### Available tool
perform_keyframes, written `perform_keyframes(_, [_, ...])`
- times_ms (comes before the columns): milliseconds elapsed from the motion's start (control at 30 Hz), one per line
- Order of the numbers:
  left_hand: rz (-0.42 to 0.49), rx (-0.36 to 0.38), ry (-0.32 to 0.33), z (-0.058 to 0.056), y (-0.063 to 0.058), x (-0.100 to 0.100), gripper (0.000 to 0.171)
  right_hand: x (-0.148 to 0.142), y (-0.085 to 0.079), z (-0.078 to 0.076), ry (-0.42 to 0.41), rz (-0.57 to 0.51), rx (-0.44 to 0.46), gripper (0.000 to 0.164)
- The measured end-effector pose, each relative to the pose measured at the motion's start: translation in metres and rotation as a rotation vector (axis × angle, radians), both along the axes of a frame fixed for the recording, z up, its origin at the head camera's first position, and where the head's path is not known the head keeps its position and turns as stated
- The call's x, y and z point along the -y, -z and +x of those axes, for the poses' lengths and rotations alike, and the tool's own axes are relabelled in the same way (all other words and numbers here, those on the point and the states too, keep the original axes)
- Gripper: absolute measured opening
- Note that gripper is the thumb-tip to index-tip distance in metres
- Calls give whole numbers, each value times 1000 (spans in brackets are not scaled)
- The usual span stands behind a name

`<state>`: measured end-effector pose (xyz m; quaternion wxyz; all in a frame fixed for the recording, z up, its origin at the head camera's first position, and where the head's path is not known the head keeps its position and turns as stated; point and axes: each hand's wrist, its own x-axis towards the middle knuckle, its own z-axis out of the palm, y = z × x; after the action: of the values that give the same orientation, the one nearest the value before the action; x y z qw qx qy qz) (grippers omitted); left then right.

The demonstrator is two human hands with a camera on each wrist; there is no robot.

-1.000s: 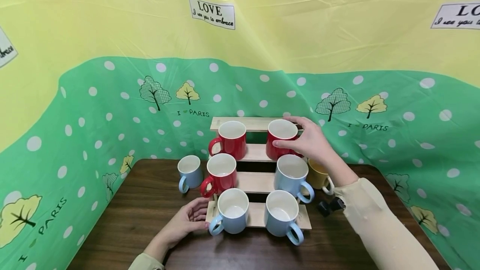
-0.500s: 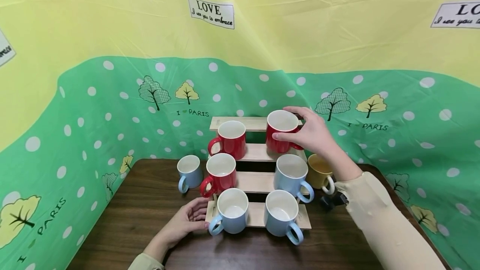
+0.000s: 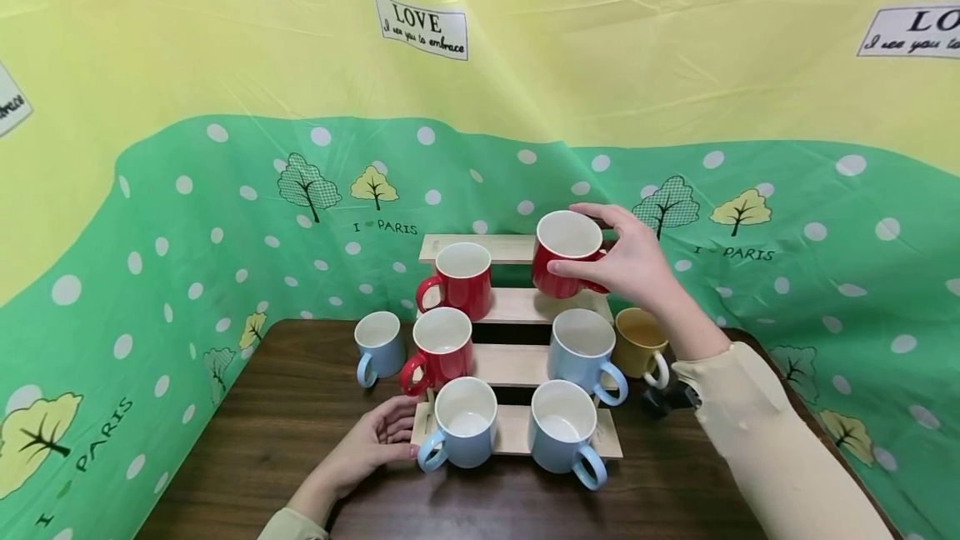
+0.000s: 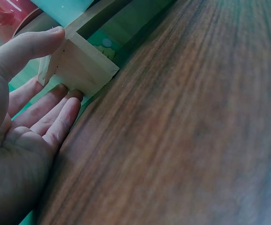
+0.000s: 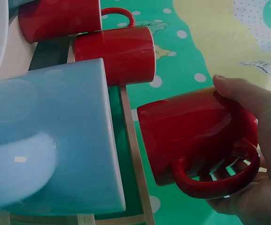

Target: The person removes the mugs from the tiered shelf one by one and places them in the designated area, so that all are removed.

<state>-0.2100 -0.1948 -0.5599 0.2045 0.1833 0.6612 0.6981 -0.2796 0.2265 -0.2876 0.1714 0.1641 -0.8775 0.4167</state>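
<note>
One red mug [image 5: 196, 131]: in the right hand [image 3: 637, 261], raised apart from the wooden rack [image 3: 513, 363] over its upper right; mouth up, axis near upright, handle toward the palm.
Right fingers: clamped across the body, thumb on the near wall.
Left hand [image 3: 369, 442]: farther from that mug, gripping the rack's front left corner.
Same tier, left: another red mug [image 3: 468, 286].
In the way below: a blue mug [image 3: 581, 357], just in front.
Right of rack: yellow mug [image 3: 636, 350] on the surface [image 3: 255, 440].
</note>
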Motion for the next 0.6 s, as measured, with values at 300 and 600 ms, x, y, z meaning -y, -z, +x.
perform_keyframes(300, [-9,-3,0,0,1,-1,76,-12,-3,8,-1,-38,-66,80])
perform_keyframes(600, [-17,-13,-18,2,-2,-1,76,-31,-6,12,56,-117,-26,77])
